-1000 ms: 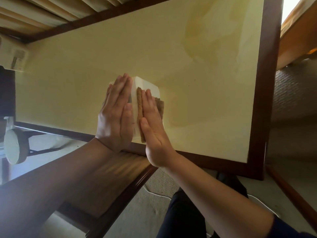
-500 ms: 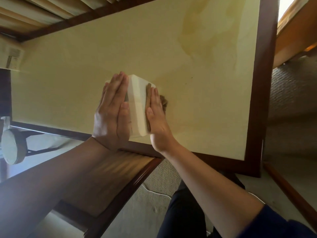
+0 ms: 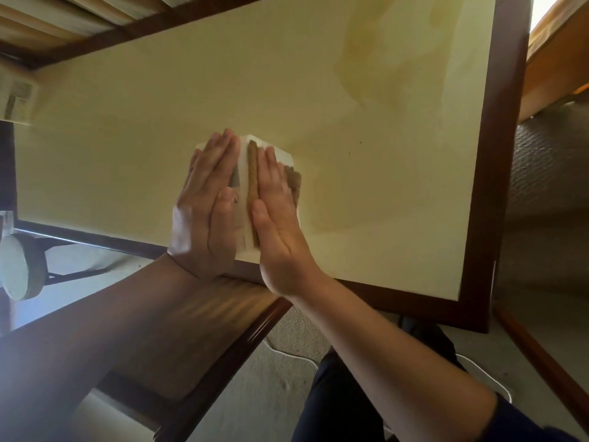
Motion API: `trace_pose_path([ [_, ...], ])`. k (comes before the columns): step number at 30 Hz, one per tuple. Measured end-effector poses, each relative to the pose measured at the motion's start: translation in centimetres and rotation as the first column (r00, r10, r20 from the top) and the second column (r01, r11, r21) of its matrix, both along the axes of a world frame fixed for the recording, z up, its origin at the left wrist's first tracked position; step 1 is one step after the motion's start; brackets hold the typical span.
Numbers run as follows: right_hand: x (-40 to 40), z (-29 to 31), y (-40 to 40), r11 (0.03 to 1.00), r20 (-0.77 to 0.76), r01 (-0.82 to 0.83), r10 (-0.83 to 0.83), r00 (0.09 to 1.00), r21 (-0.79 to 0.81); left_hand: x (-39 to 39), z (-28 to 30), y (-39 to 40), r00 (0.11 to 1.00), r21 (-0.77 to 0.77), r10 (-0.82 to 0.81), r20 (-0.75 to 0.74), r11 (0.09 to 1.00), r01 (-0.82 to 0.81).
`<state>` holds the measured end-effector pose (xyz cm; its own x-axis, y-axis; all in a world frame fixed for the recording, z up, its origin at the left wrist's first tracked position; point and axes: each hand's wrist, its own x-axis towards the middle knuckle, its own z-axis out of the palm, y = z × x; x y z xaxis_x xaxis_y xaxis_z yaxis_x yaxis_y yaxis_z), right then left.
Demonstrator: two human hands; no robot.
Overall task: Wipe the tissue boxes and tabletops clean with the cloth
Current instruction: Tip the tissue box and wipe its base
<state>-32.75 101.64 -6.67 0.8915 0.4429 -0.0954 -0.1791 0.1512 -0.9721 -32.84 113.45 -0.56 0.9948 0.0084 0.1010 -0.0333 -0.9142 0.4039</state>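
Note:
A white tissue box (image 3: 244, 173) stands on the pale yellow tabletop (image 3: 382, 202) near its front edge. My left hand (image 3: 207, 212) lies flat with straight fingers against the box's left side. My right hand (image 3: 277, 218) presses a brown cloth (image 3: 253, 186) flat against the box's right side, fingers straight. Part of the cloth sticks out past my right fingers (image 3: 294, 181). Most of the box is hidden between my hands.
The table has a dark wooden frame (image 3: 500, 154). A wooden chair back (image 3: 197, 320) sits below my arms. A round stool (image 3: 19, 266) stands at the left, and carpet (image 3: 261, 387) with a white cable covers the floor. A labelled item (image 3: 16, 97) lies at the table's far left.
My right hand with the cloth has slid along the box's right side, away and then back toward me. The left hand has kept steady against the box.

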Motion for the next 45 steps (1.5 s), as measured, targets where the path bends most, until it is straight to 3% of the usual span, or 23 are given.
trace_pose_path([
  [5, 3.9, -2.3, 1.7, 0.998, 0.054, 0.004, -0.001, 0.999, -0.056, 0.1, 0.1, 0.0, 1.000, 0.016, 0.001, -0.010, 1.000, -0.001],
  [10, 2.3, -4.5, 0.6, 0.993, -0.060, -0.029, 0.022, 0.998, -0.114, 0.0, -0.1, 0.1, 1.000, -0.002, 0.010, 0.004, 1.000, -0.010],
  [15, -1.6, -2.8, -0.7, 0.992, -0.178, -0.066, 0.046, 0.983, -0.107, 0.0, 0.0, 0.4, 1.000, 0.005, -0.004, -0.007, 1.000, 0.004],
  [21, -2.1, 0.8, -0.8, 0.998, -0.071, -0.021, 0.017, 0.997, -0.052, 0.0, -0.2, 0.3, 1.000, 0.007, 0.000, 0.005, 1.000, 0.000],
  [25, 1.6, -0.5, 1.0, 0.995, -0.048, -0.009, 0.005, 0.999, -0.104, 0.0, 0.0, 0.2, 1.000, 0.006, -0.006, -0.011, 1.000, 0.007],
  [33, -2.8, -0.1, -2.9, 0.970, -0.149, -0.225, 0.211, 0.966, -0.087, -0.1, 0.2, 0.3, 1.000, 0.004, -0.017, -0.009, 1.000, 0.017],
  [42, -4.0, 3.5, -5.7, 0.922, -0.091, -0.317, 0.303, 0.948, -0.222, -0.1, 0.6, 0.3, 0.998, -0.016, 0.003, -0.058, 1.000, -0.004],
  [45, -3.2, 4.4, -7.5, 0.919, -0.100, -0.250, 0.231, 0.968, -0.305, -0.2, 0.9, 0.4, 0.996, -0.036, -0.004, -0.084, 0.999, 0.001],
])
